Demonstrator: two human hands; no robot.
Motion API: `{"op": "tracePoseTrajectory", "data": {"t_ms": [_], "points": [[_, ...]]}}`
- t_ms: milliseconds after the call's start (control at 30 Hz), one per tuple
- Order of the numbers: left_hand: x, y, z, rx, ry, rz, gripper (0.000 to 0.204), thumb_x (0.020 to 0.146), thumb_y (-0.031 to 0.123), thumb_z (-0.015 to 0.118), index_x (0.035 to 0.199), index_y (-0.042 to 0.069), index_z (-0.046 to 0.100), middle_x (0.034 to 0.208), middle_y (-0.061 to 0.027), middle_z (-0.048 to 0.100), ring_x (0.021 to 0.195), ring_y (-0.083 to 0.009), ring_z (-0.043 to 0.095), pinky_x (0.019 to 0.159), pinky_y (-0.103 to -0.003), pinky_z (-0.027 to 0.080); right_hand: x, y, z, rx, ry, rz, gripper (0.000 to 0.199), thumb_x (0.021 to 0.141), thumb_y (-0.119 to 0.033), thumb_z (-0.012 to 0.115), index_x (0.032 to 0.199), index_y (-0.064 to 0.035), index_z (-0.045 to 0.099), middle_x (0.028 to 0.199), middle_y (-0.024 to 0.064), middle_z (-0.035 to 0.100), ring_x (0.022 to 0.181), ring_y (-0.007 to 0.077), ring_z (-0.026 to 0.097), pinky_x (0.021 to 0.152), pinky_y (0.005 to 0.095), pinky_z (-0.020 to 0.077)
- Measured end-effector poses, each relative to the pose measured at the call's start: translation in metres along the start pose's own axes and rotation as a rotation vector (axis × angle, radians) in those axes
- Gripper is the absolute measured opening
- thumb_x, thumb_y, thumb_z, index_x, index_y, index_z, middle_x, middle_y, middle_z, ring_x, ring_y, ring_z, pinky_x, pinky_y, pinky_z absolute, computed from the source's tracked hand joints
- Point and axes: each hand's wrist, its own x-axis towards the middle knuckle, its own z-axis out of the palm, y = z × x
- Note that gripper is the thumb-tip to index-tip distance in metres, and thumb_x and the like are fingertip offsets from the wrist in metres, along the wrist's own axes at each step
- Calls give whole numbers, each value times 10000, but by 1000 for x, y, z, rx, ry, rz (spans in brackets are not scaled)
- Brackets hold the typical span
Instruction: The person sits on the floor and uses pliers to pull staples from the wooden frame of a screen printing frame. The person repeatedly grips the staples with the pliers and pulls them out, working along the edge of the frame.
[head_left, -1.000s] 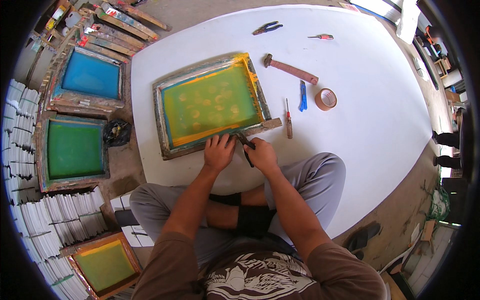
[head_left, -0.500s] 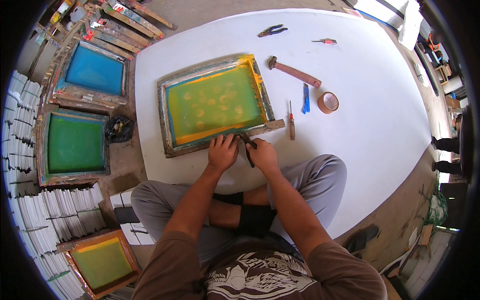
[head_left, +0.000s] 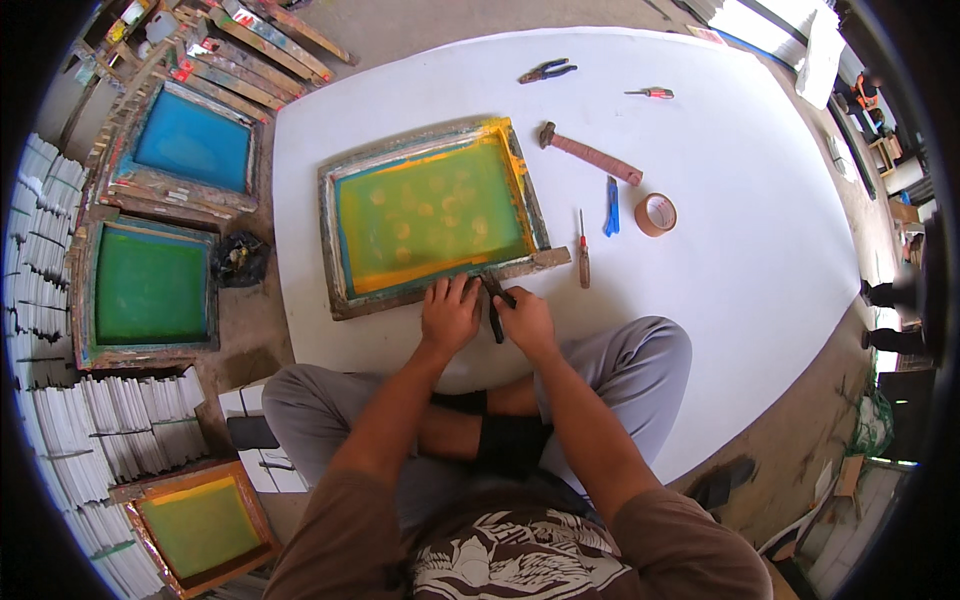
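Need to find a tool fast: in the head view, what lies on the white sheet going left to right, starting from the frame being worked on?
Wooden screen frame → screwdriver → blue cutter → tape roll. The hammer overlaps these, so it is left out.

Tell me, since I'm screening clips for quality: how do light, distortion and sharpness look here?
Head view: even daylight, soft shadows; fisheye bends the white board edges and blackens the corners; upper right corner is blown out; the wooden screen frame, left hand and right hand look sharp.
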Motion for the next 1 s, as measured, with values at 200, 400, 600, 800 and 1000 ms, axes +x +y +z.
{"op": "tracePoseTrajectory", "data": {"t_ms": [200, 400, 600, 800, 1000], "points": [[-13, 51, 4, -502, -112, -558, 308, 947, 212, 626, 1173, 17, 703, 1061, -174, 692, 967, -375, 651, 840, -444, 519, -13, -43, -8, -150, -44, 153, 275, 943, -283, 615, 1074, -48, 675, 934, 286, 707, 908, 486, 681, 827, 576, 524], [-37, 55, 50, -1015, -31, -826, 410, 1018, 314, 587, 1252, -12, 671, 954, -188, 733, 919, -315, 705, 827, -421, 525, -12, -38, 5, -54, -13, 99, 285, 937, -246, 613, 1118, -35, 672, 933, 299, 697, 913, 486, 679, 832, 559, 523], [-18, 64, 9, -1425, -223, -1091, 473, 1053, 416, 551, 1293, 29, 681, 855, -49, 694, 738, -132, 639, 651, -305, 520, -10, -19, 9, 177, 9, 94, 294, 927, -219, 627, 1125, -14, 698, 886, 294, 693, 894, 443, 698, 785, 498, 535], [-25, 64, 28, -1568, -177, -1137, 499, 1061, 452, 513, 1258, 30, 691, 869, -47, 677, 660, -121, 604, 597, -278, 512, -6, -3, 20, -156, 165, -39, 315, 942, -297, 637, 1061, -9, 685, 909, 289, 698, 895, 464, 696, 801, 537, 530], [-21, 55, 25, -1518, -269, -1247, 661, 1033, 595, 444, 1192, 14, 718, 843, -64, 665, 624, -140, 574, 530, -303, 464, -11, -20, 10, -119, 34, 37, 361, 1002, -363, 570, 1035, -12, 648, 777, 232, 690, 749, 427, 698, 687, 531, 547]]}}
